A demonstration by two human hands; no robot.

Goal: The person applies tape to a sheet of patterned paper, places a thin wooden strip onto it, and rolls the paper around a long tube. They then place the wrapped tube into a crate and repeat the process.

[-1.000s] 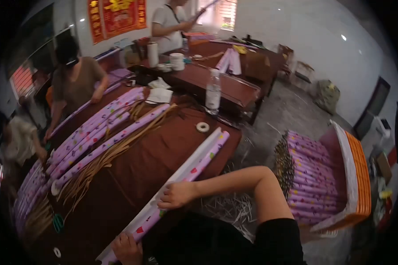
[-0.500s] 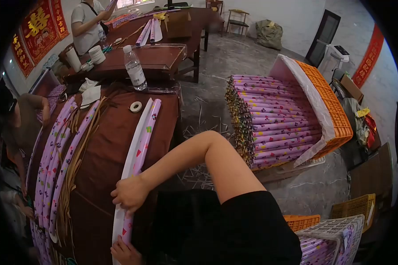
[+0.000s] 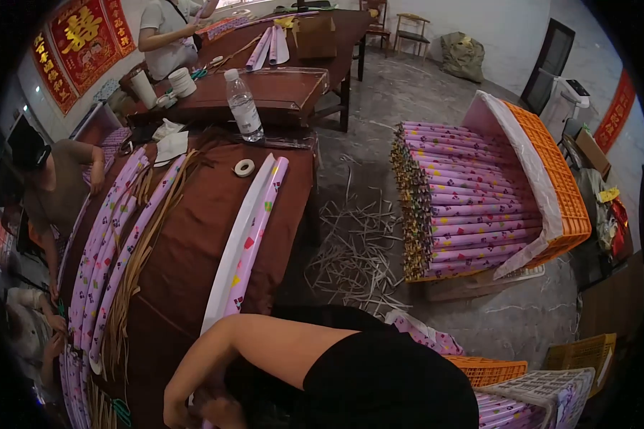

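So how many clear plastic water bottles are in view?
1: the clear plastic water bottle stands upright at the far end of the brown table. Clutter on the farther tables may hide others.

Grey paper strips [image 3: 358, 243] are littering the grey floor [image 3: 422, 93] beside the brown-clothed counter [image 3: 186, 243], with red banners [image 3: 79, 36] hanging on the white wall behind it.

A red wall hanging [image 3: 86, 39] at the upper left, behind the table with the water bottle [image 3: 244, 106], bore a large gold double-happiness character, 囍. Smaller gold characters ran down a narrower red strip [image 3: 44, 56] just left of it, too blurred to read. The bottle's label could not be read.
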